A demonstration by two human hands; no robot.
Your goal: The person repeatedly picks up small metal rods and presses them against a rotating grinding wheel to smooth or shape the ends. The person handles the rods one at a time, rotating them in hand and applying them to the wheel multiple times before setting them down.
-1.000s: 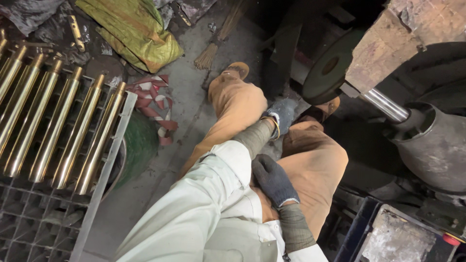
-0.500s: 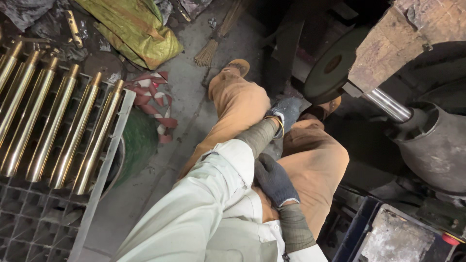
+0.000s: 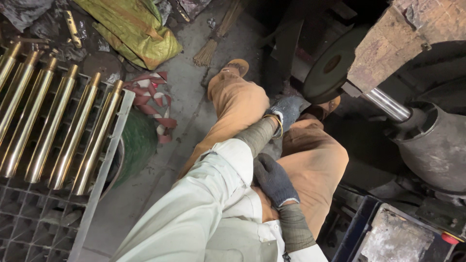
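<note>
a: left side of the view first. what lies there?

b: a row of polished brass rods (image 3: 53, 131) lies side by side on a metal grid rack (image 3: 34, 228), finished by the look of their shine. beside the rack, a green tub (image 3: 138, 145), a red-and-white cloth strip (image 3: 153, 104), a yellow-green sack (image 3: 133, 29) and a small broom (image 3: 213, 43) on the concrete floor (image 3: 194, 97).

a: and the hands?

b: both gloved. the left hand (image 3: 274, 179) rests on the lap, on the orange trousers (image 3: 315, 160), fingers lightly curled and holding nothing i can see. the right hand (image 3: 287, 110) reaches forward between the knees toward the dark buffing wheel (image 3: 332, 65); its fingers are curled, but whether they pinch anything i cannot tell.

a: any rod at the wheel?

b: none visible. no rod is in either hand; the rods are well apart from the wheel, all on the rack.

a: state of work?

b: my judgement: the racked batch looks done and nothing is on the wheel. to the right, the grey motor housing (image 3: 432, 145) and steel shaft (image 3: 386, 104).
</note>
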